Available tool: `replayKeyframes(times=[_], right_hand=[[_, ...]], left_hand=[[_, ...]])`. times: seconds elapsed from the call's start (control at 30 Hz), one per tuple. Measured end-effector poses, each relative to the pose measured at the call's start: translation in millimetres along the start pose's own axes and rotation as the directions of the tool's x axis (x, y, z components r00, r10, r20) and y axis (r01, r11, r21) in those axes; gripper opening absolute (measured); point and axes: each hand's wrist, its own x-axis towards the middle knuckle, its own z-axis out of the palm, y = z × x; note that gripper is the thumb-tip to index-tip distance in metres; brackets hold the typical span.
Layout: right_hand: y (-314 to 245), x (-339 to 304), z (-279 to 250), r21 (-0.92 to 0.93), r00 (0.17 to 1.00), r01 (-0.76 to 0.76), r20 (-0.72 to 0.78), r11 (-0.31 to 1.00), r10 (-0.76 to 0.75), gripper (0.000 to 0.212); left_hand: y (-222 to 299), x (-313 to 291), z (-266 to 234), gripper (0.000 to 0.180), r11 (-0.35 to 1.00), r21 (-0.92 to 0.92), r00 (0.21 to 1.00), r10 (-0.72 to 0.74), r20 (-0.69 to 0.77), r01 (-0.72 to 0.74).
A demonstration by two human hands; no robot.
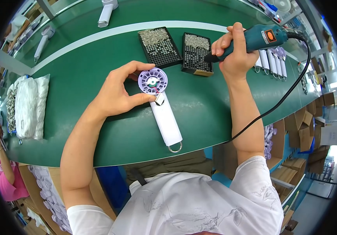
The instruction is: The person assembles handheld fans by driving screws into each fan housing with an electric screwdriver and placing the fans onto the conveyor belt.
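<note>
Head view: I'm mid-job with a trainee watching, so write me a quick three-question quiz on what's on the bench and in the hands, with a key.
1. True or false: the right hand holds the teal electric screwdriver clear of the handheld fan.
2. Which part of the handheld fan does the left hand grip?
3. How many black screw trays stand on the green bench: A) one, B) two, C) four?

Key:
1. True.
2. Its round purple head.
3. B.
</note>
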Motion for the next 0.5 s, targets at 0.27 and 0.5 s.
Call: replayKeyframes(times=[0.27,0.5], right_hand=[[4,2,1,-0.048,0.999,0.016,0.03,0.999,-0.015,0.017],[2,4,18,-0.2,0.997,-0.007,0.07,0.98,0.022,0.013]], left_hand=[[1,3,0,0.065,1.0,0.001,1.0,0.022,0.003,-0.022],[0,1,-1,0.062,1.0,-0.019,1.0,0.005,0.003,-0.005]])
